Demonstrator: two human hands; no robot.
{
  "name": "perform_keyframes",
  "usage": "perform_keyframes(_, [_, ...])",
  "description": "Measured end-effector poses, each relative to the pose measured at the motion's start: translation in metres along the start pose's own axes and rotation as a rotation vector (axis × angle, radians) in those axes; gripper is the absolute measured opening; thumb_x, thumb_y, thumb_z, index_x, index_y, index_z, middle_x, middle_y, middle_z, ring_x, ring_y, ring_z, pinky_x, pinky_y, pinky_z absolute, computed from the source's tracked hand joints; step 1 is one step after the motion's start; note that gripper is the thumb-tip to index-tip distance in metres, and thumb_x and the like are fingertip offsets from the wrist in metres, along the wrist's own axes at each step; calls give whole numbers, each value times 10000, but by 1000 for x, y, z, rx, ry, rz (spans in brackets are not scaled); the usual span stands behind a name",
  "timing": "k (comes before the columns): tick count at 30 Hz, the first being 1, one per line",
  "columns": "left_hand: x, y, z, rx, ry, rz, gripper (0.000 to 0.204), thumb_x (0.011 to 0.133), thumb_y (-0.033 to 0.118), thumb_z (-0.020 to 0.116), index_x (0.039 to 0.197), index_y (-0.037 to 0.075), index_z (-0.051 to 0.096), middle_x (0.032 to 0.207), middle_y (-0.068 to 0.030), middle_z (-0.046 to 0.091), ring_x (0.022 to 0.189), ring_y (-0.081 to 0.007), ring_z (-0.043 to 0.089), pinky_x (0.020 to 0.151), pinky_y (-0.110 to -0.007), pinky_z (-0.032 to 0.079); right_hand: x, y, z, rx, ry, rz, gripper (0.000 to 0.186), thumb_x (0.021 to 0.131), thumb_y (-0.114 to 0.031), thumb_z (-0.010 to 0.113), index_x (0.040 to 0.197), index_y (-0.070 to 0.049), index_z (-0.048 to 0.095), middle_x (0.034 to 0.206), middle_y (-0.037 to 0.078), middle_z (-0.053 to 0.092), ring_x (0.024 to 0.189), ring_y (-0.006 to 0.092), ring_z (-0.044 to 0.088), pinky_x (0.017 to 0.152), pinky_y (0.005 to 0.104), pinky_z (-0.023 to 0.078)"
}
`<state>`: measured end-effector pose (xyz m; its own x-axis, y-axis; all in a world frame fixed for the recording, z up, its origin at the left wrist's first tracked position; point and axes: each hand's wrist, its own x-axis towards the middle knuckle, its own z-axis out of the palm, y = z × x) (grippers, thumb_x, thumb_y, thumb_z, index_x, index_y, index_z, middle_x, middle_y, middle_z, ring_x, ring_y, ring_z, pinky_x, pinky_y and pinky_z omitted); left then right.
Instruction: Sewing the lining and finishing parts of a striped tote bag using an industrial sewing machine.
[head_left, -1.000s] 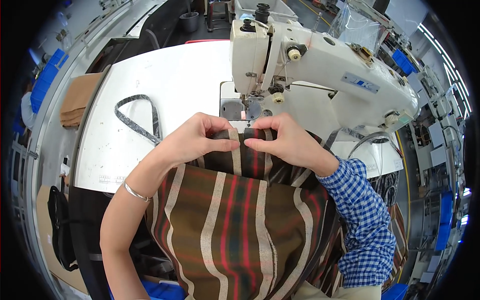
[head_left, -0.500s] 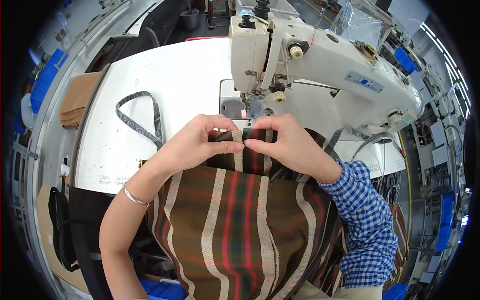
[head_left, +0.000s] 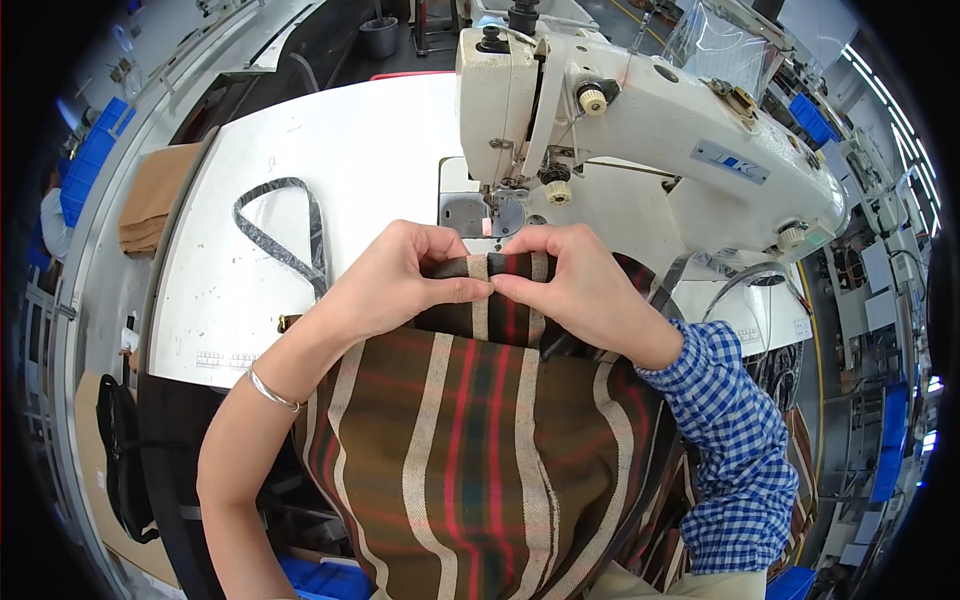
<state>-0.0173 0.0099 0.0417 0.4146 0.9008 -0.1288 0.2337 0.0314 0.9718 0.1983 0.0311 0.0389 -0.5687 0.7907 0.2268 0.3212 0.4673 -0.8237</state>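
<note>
A brown striped fabric piece (head_left: 470,430), with cream, red and dark green bands, drapes over the table's front edge toward my lap. My left hand (head_left: 415,270) is closed on its folded top edge, thumb in front and fingers behind. Close beside it, my right hand (head_left: 570,280) pinches the same fold, the two thumb tips almost meeting. Just beyond my fingers is the needle area of a white sewing machine (head_left: 500,110), with a metal plate (head_left: 462,215) under it. The fold lies short of the presser foot. My fingertips behind the cloth are hidden.
On the white tabletop (head_left: 370,130) a dark strap loop (head_left: 275,235) lies left of my left hand. Another dark strap (head_left: 690,265) curls at the right. Brown folded cloths (head_left: 155,200) are stacked at the far left. Blue bins (head_left: 95,165) stand beyond them.
Both hands have shifted very slightly toward the machine, and the folded edge has moved up with them. My grip on the fabric stays the same.
</note>
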Motion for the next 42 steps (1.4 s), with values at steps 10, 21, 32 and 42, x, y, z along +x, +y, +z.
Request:
perform_keyframes(10, [4,-3,10,-22,59,64,214,784,91,787,727,23,592,679,43,571,637,-34,464,588,-224,386,-2,3,-6,57,-63,40,220,820,-119,650,957,51,676,550,50,560,452,74,467,455,280,346])
perform_keyframes(21, [16,-1,5,147,-55,13,164,848,122,747,869,-27,682,700,37,581,650,-26,461,596,-228,396,10,4,-5,188,-68,150,224,875,-159,679,825,59,687,635,17,596,530,58,497,492,253,395])
perform_keyframes(32, [65,-37,3,435,30,-195,307,810,243,753,835,-53,676,641,-122,570,616,-179,532,602,-356,446,39,58,11,174,50,442,196,795,-140,749,760,44,691,700,93,690,638,125,632,602,285,501])
perform_keyframes(42, [63,-33,5,1059,241,75,407,753,309,788,914,-31,634,1002,-205,626,970,-299,618,753,-397,502,46,98,22,129,95,456,227,781,-191,755,703,2,663,631,88,653,570,169,600,670,345,482])
